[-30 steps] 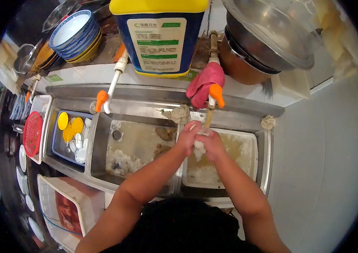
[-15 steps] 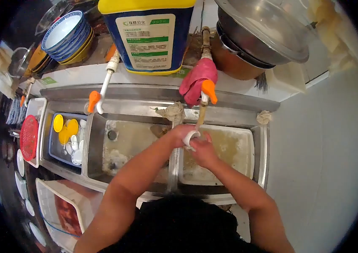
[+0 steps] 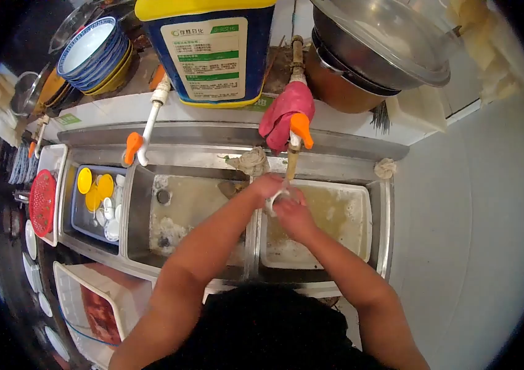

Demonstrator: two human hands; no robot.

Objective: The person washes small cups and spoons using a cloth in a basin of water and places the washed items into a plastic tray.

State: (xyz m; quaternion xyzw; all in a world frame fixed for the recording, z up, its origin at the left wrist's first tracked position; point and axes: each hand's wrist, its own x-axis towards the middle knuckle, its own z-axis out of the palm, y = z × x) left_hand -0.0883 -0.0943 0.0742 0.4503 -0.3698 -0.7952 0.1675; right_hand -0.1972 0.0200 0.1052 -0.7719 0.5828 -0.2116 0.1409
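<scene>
Below the right-hand tap [image 3: 299, 131], over the near-left part of the right basin, my left hand [image 3: 266, 188] is closed around a small white cup [image 3: 272, 203]. My right hand [image 3: 294, 217] is closed at the cup's mouth, its fingertips partly hidden there. Water seems to run from the spout onto the cup and fingers. Under both hands, a white plastic tub [image 3: 336, 262] of cloudy water fills the right basin.
Left of it is a second water-filled basin [image 3: 142, 216]. A blue-grey tub [image 3: 77, 216] holds yellow and white dishes. A crumpled rag [image 3: 253, 161] lies on the divider. Behind stand a blue jug [image 3: 212, 61], stacked bowls [image 3: 92, 52] and large metal pots [image 3: 360, 74].
The cup has tipped and shifted slightly left in my hands. My right hand has moved a little left and up against it. The whole view has shifted slightly.
</scene>
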